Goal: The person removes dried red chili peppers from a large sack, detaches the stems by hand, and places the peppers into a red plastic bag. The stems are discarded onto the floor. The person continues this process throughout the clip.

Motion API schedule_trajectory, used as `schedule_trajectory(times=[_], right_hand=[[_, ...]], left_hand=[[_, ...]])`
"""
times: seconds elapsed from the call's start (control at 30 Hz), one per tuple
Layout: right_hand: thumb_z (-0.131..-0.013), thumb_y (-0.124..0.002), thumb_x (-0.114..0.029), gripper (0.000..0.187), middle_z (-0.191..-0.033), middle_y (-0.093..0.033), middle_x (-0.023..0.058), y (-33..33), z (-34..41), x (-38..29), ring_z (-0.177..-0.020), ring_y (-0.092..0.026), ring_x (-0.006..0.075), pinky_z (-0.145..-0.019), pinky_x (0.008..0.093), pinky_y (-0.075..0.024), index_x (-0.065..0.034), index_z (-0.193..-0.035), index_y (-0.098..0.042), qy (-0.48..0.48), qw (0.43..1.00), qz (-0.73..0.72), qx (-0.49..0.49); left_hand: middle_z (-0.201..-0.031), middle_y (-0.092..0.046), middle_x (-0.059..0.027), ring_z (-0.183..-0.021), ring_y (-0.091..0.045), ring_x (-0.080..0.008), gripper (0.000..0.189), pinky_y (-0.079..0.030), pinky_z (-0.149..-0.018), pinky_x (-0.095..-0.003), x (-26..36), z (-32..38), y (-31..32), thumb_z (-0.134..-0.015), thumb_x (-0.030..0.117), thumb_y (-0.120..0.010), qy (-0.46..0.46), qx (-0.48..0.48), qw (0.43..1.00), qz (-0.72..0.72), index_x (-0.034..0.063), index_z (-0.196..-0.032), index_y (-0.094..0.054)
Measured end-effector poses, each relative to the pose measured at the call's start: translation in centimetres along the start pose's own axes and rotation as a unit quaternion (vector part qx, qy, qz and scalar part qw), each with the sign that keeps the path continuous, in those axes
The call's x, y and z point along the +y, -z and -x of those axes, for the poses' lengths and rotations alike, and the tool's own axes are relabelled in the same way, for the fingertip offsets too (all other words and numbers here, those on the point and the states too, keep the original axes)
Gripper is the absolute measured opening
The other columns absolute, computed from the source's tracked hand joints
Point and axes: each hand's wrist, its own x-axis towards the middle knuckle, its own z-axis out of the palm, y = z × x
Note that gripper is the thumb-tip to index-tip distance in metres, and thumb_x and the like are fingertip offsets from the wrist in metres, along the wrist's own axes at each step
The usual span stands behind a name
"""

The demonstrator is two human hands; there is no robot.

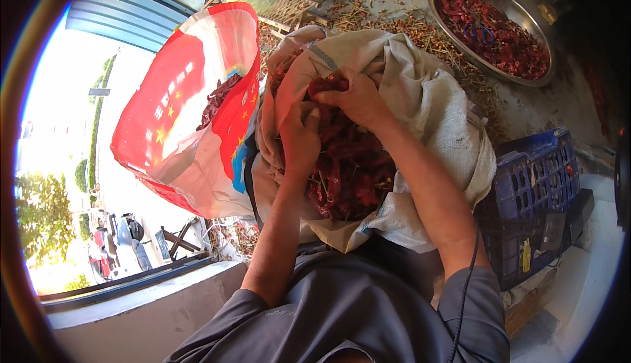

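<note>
A white woven sack (434, 101) stands open against my lap, its mouth rolled back. Dried red chili peppers (350, 165) with pale stems fill it. Over the sack's far side, my right hand (360, 97) pinches a dark red dried pepper (329, 84) between thumb and fingers. My left hand (299, 138) is just below and to the left of that pepper, thumb and fingers curled close together. Whether something is between the left fingertips is hidden.
On the left leans a red and white printed bag (182, 77) with dried peppers inside. At the upper right, a metal basin (544, 74) holds peppers and blue-handled scissors (478, 33). A blue plastic crate (537, 175) stands at right. Stem scraps (409, 30) litter the floor.
</note>
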Motion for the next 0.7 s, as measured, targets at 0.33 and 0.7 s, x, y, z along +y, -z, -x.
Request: schedule_trajectory(times=[0.33, 0.7], right_hand=[[-0.089, -0.072, -0.013, 0.030, -0.105, -0.073, 0.0092, -0.4, -0.7, 1.6, -0.091, -0.068, 0.0139, -0.084, 0.0297, -0.0539, 0.0006, -0.116, -0.068, -0.015, 0.970, -0.144, -0.194], [-0.089, -0.069, -0.031, 0.028, -0.095, -0.072, 0.0152, -1.1, 1.3, 0.0, -0.094, -0.069, 0.0393, -0.080, 0.0507, -0.0553, -0.0088, -0.106, -0.068, 0.131, 0.938, 0.309, -0.084]], left_hand=[[-0.103, -0.071, -0.0053, -0.088, -0.068, -0.0131, 0.022, -0.054, -0.074, -0.0252, -1.8, -3.4, 1.8, -0.100, 0.011, -0.063, 0.118, -0.110, 0.920, 0.357, -0.0017, -0.118, -0.068], [-0.093, -0.071, -0.0058, -0.080, -0.066, -0.0114, 0.020, -0.054, -0.070, -0.0254, 0.2, -2.6, 0.8, -0.095, 0.014, -0.072, 0.108, -0.039, 0.973, 0.202, -0.0034, -0.106, -0.072]])
